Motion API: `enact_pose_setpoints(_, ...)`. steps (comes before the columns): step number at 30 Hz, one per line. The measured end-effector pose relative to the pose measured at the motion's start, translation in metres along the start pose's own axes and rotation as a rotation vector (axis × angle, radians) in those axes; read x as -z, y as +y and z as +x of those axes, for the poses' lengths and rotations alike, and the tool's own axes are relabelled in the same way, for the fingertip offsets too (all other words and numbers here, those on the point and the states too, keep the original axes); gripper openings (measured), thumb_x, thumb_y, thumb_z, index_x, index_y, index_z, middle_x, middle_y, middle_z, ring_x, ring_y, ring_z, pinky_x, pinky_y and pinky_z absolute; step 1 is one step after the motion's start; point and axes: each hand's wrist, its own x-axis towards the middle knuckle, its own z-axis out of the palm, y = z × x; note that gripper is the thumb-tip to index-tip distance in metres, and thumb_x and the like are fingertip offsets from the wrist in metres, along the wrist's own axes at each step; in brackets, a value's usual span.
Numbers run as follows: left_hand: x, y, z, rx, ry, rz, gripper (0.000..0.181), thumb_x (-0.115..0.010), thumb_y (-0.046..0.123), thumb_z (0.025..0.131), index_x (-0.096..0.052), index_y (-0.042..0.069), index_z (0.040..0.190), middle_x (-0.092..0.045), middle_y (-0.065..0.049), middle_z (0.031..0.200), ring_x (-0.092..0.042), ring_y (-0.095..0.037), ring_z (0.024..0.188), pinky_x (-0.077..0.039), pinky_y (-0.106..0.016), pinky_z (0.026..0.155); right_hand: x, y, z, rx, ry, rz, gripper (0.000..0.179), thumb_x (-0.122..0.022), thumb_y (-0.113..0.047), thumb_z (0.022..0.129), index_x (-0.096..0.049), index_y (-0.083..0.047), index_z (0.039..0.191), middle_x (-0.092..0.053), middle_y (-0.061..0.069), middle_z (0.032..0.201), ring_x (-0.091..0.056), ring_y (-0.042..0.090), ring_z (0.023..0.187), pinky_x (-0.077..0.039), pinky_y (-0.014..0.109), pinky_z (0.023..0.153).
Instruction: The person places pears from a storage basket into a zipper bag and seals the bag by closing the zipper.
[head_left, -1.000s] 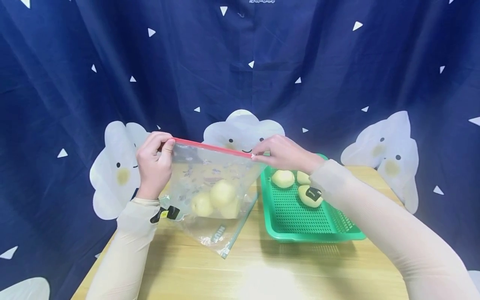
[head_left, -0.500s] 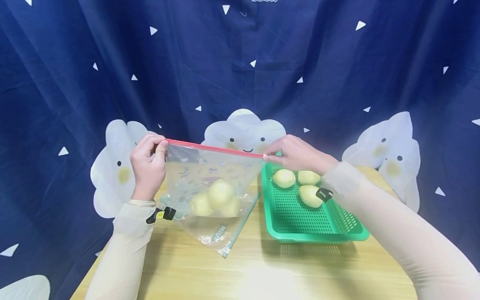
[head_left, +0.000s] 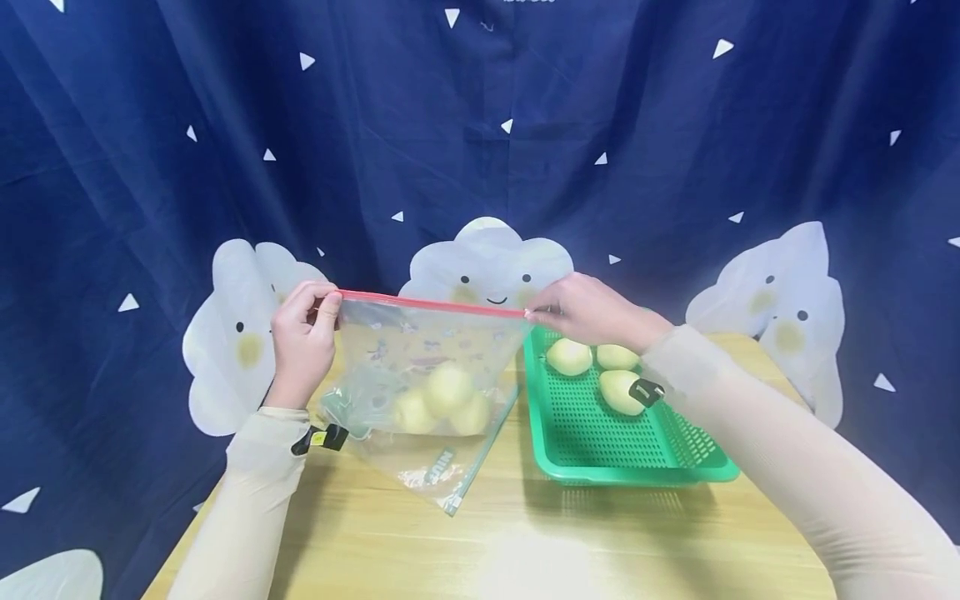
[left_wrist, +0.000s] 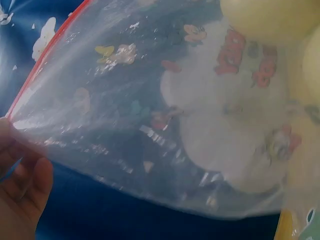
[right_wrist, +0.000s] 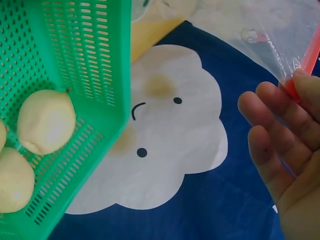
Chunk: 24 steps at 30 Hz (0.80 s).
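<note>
A clear zip bag (head_left: 420,350) with printed figures and a red top strip (head_left: 435,305) hangs stretched between both hands. Several pale yellow pears (head_left: 450,390) show through its lower part. My left hand (head_left: 303,342) pinches the bag's upper left corner between thumb and fingers; the left wrist view shows that hand (left_wrist: 25,180) at the end of the red strip. At the opposite corner, my right hand (head_left: 592,312) pinches the strip's right end. Seen from the right wrist, thumb and index finger hold that tip while the other fingers (right_wrist: 272,140) stay loosely bent.
A green perforated basket (head_left: 555,473) with three pears (head_left: 570,357) stands on the wooden table (head_left: 405,550), right of the bag. Another clear bag with a teal strip (head_left: 483,450) lies flat below the held one. A blue curtain (head_left: 480,125) hangs behind.
The hands drew a little apart, the right one moving right along with its end of the strip. Since then, the left hand has dipped slightly and the pears in the bag have shifted right.
</note>
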Motion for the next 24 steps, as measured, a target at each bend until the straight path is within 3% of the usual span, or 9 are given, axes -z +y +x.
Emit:
enact_pose_setpoints(4,0.009,-0.006,-0.003,0.051,-0.014,0.046,0.013,-0.063,0.008,0.099,-0.072,-0.001,0.095,-0.065,-0.007,0.088,-0.055,-0.004,0.071,-0.046,-0.011,0.064,-0.001,-0.005,0.007,0.000,0.033,-0.033,0.010,-0.069,-0.022,0.096,-0.078,-0.020,0.097,-0.070,-0.010,0.083,-0.058,0.008,0.071,-0.051,0.031,0.070)
enact_pose_setpoints(7,0.014,-0.007,-0.003,0.139,-0.056,0.044,0.019,-0.057,0.015,0.103,-0.069,0.000,0.100,-0.067,-0.008,0.092,-0.057,-0.009,0.063,-0.048,-0.014,0.058,-0.003,-0.011,0.014,-0.010,0.061,-0.055,0.011,-0.067,-0.021,0.097,-0.078,-0.021,0.099,-0.071,-0.009,0.084,-0.056,0.008,0.068,-0.050,0.031,0.065)
enact_pose_setpoints(10,0.018,-0.009,0.000,0.236,-0.116,0.015,0.027,-0.049,0.024,0.107,-0.062,0.001,0.104,-0.071,-0.010,0.093,-0.060,-0.016,0.052,-0.050,-0.020,0.050,-0.005,-0.016,0.022,-0.029,0.079,-0.088,0.013,-0.067,-0.022,0.097,-0.078,-0.020,0.103,-0.073,-0.007,0.088,-0.058,0.010,0.067,-0.051,0.034,0.062)
enact_pose_setpoints(13,0.021,-0.011,0.002,0.291,-0.160,-0.046,0.029,-0.044,0.026,0.108,-0.056,0.000,0.105,-0.074,-0.012,0.092,-0.067,-0.017,0.055,-0.056,-0.024,0.056,-0.008,-0.020,0.028,-0.045,0.085,-0.126,0.014,-0.067,-0.024,0.097,-0.078,-0.020,0.105,-0.075,-0.006,0.092,-0.063,0.011,0.072,-0.053,0.035,0.065)
enact_pose_setpoints(17,0.023,-0.014,0.002,0.313,-0.169,-0.143,0.028,-0.044,0.023,0.108,-0.053,-0.004,0.103,-0.074,-0.012,0.093,-0.073,-0.014,0.069,-0.060,-0.025,0.071,-0.014,-0.021,0.034,-0.047,0.102,-0.155,0.013,-0.067,-0.024,0.097,-0.078,-0.022,0.104,-0.075,-0.009,0.095,-0.064,0.009,0.074,-0.053,0.032,0.067)
enact_pose_setpoints(24,0.019,-0.023,0.002,0.316,-0.132,-0.211,0.028,-0.047,0.022,0.107,-0.053,-0.005,0.099,-0.073,-0.017,0.093,-0.074,-0.014,0.077,-0.059,-0.025,0.078,-0.020,-0.019,0.043,-0.054,0.163,-0.198,0.014,-0.066,-0.020,0.096,-0.078,-0.018,0.104,-0.076,-0.006,0.096,-0.069,0.014,0.080,-0.056,0.038,0.073)
